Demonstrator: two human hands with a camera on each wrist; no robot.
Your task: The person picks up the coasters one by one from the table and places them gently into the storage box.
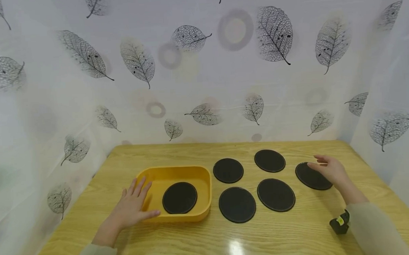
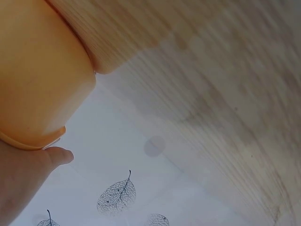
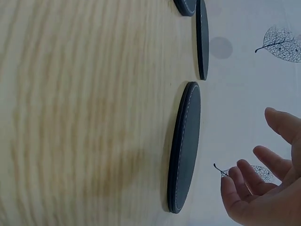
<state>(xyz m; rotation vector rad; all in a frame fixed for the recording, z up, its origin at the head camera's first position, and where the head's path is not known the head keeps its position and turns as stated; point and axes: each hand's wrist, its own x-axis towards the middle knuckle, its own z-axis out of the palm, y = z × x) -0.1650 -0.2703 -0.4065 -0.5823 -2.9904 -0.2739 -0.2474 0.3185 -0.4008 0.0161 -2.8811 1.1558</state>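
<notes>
Right hand [image 1: 334, 172] — black disc [image 1: 311, 178] below

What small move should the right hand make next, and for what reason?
Probably lower the right hand and grip the rightmost disc by its edge: the hand hovers above it, empty, and another disc already lies in the tub.

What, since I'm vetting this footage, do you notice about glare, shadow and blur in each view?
Head: bright glare on the near part of the table; left wrist: hazy, the table's grain smeared at right, leaf print crisper; right wrist: a soft shadow on the table, stitching on the nearest black disc visible.
</notes>
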